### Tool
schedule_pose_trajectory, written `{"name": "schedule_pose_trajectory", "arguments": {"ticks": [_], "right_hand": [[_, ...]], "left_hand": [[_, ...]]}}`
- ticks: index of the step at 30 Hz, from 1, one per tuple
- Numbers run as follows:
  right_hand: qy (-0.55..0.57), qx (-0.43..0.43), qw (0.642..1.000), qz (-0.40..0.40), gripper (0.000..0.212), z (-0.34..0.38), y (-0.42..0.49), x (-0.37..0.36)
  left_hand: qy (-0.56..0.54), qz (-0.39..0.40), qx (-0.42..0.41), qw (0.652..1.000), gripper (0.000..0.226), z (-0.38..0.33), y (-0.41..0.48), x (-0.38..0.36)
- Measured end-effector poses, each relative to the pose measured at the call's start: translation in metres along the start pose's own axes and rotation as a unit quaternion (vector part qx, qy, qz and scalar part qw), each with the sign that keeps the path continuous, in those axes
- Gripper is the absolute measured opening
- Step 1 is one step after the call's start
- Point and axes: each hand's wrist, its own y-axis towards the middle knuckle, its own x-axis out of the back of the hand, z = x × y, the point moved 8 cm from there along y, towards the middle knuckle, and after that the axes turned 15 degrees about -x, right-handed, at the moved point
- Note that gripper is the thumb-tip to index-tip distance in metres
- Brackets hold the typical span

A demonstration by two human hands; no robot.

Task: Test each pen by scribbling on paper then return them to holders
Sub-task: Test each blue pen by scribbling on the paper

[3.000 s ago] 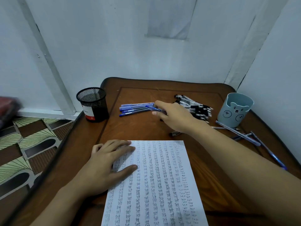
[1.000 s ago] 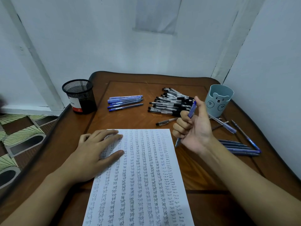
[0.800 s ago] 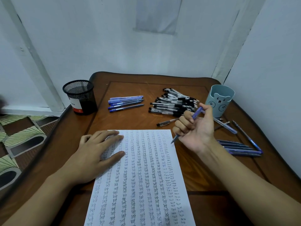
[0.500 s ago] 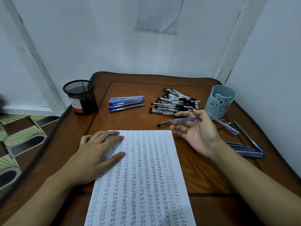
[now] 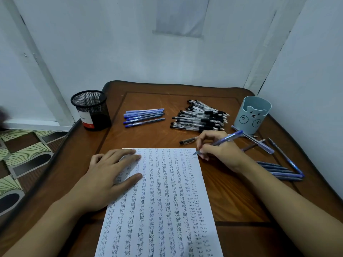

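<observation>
The right hand (image 5: 219, 149) pinches a blue pen (image 5: 220, 141), tip on the paper (image 5: 163, 201); left hand (image 5: 109, 175) lies flat.

Paper (image 5: 163, 191) lies on the desk (image 5: 148, 138), centre, reaching the near edge. Left hand (image 5: 109, 175) lies flat on its far-left corner, left fingers (image 5: 126, 153) on the sheet. Right hand (image 5: 220, 151) is at the far-right corner, right fingers (image 5: 202, 140) pinching the held pen (image 5: 227, 138), tip at the paper's corner. Loose pen (image 5: 188, 140) lies on the desk just left of the right fingers. Pen pile (image 5: 199, 118) lies behind them. Pen row (image 5: 143, 117) is left of the pile, well behind the left fingers. Left holder (image 5: 91, 110) stands left of the row, at the desk's far-left corner. Right holder (image 5: 251, 113) stands behind and right of the right fingers. Side pens (image 5: 278, 170) lie right of the right hand, near the desk's right edge.
</observation>
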Motion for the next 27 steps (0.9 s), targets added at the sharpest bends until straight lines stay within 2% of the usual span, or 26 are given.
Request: {"name": "schedule_pose_trajectory", "arguments": {"ticks": [4, 9, 15, 27], "right_hand": [[-0.028, 0.018, 0.999, 0.034, 0.010, -0.0012, 0.0034, -0.0066], [-0.072, 0.027, 0.997, 0.000, 0.015, -0.0063, 0.0073, -0.0043], [-0.043, 0.025, 0.999, 0.018, 0.019, -0.0052, 0.0062, -0.0041], [-0.047, 0.025, 0.999, -0.006, 0.035, -0.0058, 0.0048, -0.0062]], "left_hand": [[-0.001, -0.002, 0.000, 1.000, 0.064, 0.0008, -0.0002, -0.0003], [0.003, 0.001, -0.001, 1.000, 0.063, 0.0014, -0.0004, -0.0012], [0.000, 0.005, 0.001, 1.000, 0.064, 0.0010, 0.0002, -0.0010], [0.008, 0.004, -0.003, 1.000, 0.065, 0.0011, 0.0002, -0.0009]]}}
